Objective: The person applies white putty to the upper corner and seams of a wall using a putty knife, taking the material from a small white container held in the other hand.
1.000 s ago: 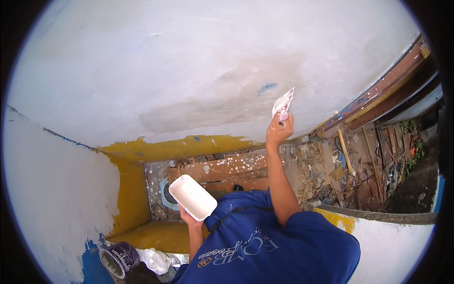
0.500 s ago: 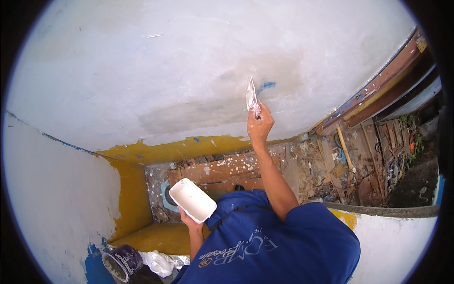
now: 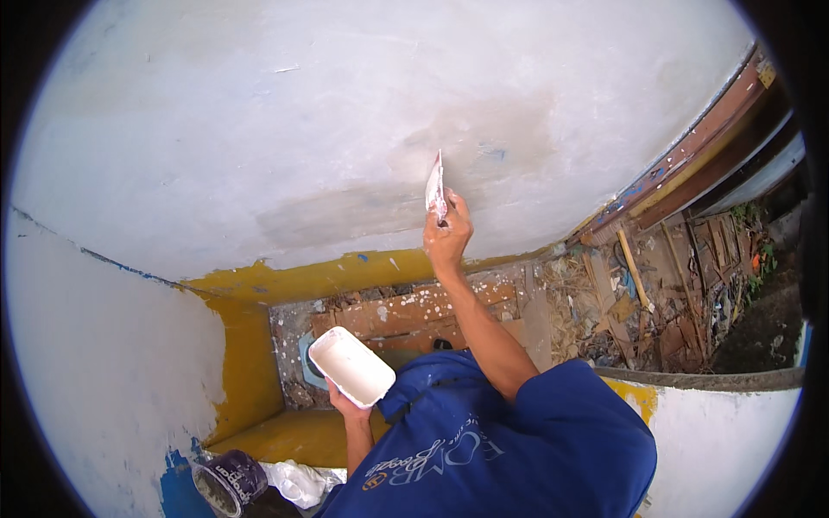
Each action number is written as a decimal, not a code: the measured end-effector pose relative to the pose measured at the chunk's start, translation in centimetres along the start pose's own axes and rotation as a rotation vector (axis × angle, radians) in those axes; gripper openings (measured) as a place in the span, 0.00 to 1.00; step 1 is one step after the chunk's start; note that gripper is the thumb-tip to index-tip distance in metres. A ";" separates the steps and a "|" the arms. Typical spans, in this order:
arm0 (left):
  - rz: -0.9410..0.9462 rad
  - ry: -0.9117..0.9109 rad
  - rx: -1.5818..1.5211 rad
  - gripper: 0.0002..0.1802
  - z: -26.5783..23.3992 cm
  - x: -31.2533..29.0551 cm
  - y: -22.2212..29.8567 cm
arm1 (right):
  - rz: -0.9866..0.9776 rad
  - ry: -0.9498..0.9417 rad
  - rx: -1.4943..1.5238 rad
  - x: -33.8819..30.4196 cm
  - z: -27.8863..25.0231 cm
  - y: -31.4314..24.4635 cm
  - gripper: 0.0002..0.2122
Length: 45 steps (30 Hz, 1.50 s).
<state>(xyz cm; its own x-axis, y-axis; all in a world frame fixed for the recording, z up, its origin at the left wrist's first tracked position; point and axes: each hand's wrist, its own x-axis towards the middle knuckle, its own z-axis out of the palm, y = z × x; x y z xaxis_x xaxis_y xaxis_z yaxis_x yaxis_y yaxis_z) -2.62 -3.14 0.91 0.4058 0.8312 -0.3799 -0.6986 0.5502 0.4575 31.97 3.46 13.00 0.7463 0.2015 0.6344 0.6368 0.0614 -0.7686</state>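
My right hand [image 3: 447, 231] is closed round a putty knife [image 3: 435, 186], its blade smeared with white putty and pointing up against the wall. Around the blade, the whitish wall [image 3: 328, 112] carries a damp-looking grey-beige patch [image 3: 484, 138] with a faint blue smudge in it. Low in front of my body, my left hand [image 3: 349, 402] grips a white rectangular tub [image 3: 352, 368] from below, tilted so that its inside shows. White residue coats the tub's inner walls. Its underside and most of my left fingers are hidden.
A dark bucket [image 3: 229, 482] and a white plastic bag [image 3: 296, 483] stand at lower left. Mustard-yellow paint [image 3: 311, 281] edges the wall's foot. Below lie paint-spotted boards [image 3: 406, 311]; wooden planks and rubble [image 3: 639, 302] spread to the right beyond a ledge.
My right hand has moved left and slightly down with the putty knife. The bright blue mark on the wall is now mostly covered and faint. My left hand and the tub have hardly moved.
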 end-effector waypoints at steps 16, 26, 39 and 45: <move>-0.023 0.031 -0.048 0.32 -0.5 -0.5 -0.2 | 0.016 -0.007 -0.241 -0.5 1.5 -0.9 0.16; -0.012 -0.016 -0.043 0.33 -0.1 -0.2 0.3 | 0.082 0.109 -0.478 2.9 1.9 1.6 0.20; -0.020 0.027 -0.034 0.33 -0.8 0.8 0.4 | 0.213 0.303 -0.442 5.5 -8.6 9.7 0.16; -0.017 -0.022 -0.030 0.32 -0.1 0.6 0.2 | 0.001 0.051 -0.365 -2.5 0.9 4.1 0.18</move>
<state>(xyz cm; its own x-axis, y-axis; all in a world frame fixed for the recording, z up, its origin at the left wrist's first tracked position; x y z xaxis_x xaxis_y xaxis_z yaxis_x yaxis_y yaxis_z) -2.56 -2.56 0.67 0.4301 0.8237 -0.3696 -0.7091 0.5616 0.4264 32.58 4.09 8.21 0.7495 0.1517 0.6444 0.6567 -0.2938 -0.6946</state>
